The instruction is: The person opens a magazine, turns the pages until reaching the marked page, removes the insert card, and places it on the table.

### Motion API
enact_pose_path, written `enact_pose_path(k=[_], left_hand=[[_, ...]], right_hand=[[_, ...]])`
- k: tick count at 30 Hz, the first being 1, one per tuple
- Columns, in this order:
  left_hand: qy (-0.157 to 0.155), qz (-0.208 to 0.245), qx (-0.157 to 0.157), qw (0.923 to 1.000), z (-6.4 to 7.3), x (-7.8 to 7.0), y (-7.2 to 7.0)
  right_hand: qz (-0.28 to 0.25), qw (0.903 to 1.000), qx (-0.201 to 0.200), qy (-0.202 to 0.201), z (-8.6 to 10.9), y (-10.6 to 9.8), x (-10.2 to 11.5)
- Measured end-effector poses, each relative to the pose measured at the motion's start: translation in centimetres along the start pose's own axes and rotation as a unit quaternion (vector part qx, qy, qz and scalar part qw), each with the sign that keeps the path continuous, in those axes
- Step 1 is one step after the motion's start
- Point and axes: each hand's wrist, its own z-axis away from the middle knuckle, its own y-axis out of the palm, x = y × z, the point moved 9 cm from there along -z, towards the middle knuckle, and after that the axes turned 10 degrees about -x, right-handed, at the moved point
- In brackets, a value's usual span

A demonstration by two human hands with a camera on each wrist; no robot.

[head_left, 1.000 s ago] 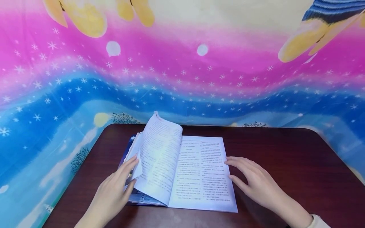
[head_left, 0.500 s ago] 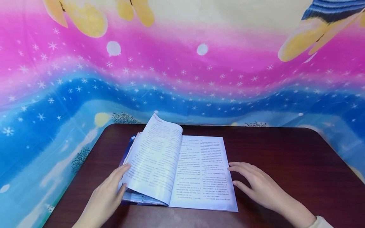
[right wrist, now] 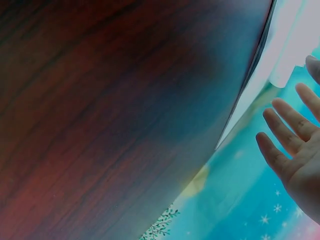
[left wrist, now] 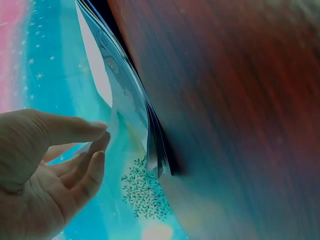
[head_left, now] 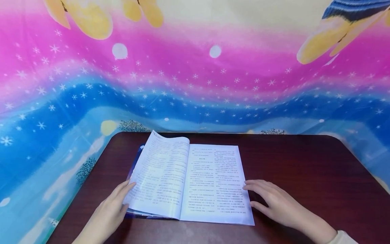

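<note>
An open magazine (head_left: pixel 214 183) of printed text lies on the dark table, its right page flat. Its left page (head_left: pixel 159 173) is slightly raised and curved, with the upper corner lifted off. My left hand (head_left: pixel 106 206) is at the lower left edge, and in the left wrist view the thumb and fingertips (left wrist: pixel 102 131) pinch the page's edge. Beneath that page, thinner sheets and a dark blue cover show at the side. At the right edge, my right hand (head_left: pixel 274 200) has its fingers spread and extended, fingertips at or just beside the paper; touching or apart, I cannot tell.
The dark wooden table (head_left: pixel 313 169) has rounded far corners. Behind it hangs a pink and blue cloth (head_left: pixel 195 84) with snowflakes, reaching down past the table's left and right sides.
The left page has swung over to the left and come down flatter, and my left hand has moved left and down with it. My right hand has shifted slightly down and right.
</note>
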Motion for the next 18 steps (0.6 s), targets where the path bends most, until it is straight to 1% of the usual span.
enact_pose_path(k=[4, 7, 9, 11, 14, 18], left_hand=[[-0.037, -0.012, 0.056, 0.9976, -0.1, 1.1, 1.1], [-0.068, -0.023, 0.106, 0.9917, -0.2, 2.2, 2.0], [-0.080, -0.029, 0.127, 0.9883, -0.3, 2.6, 2.4], [-0.081, -0.033, 0.141, 0.9860, -0.3, 2.8, 2.8], [-0.068, -0.045, 0.153, 0.9849, -0.4, 2.8, 3.3], [-0.052, -0.063, 0.155, 0.9845, -0.6, 2.8, 3.6]], right_hand=[[-0.003, 1.0000, 0.006, -0.005, 0.1, 0.3, 0.0], [-0.005, 0.9999, 0.012, -0.005, 0.0, 0.7, 0.0], [-0.005, 0.9998, 0.019, -0.004, 0.0, 0.9, -0.1], [-0.006, 0.9996, 0.026, -0.001, 0.0, 1.1, -0.2], [-0.010, 0.9992, 0.037, 0.008, 0.0, 1.2, -0.4], [-0.013, 0.9986, 0.049, 0.016, 0.0, 1.5, -0.6]])
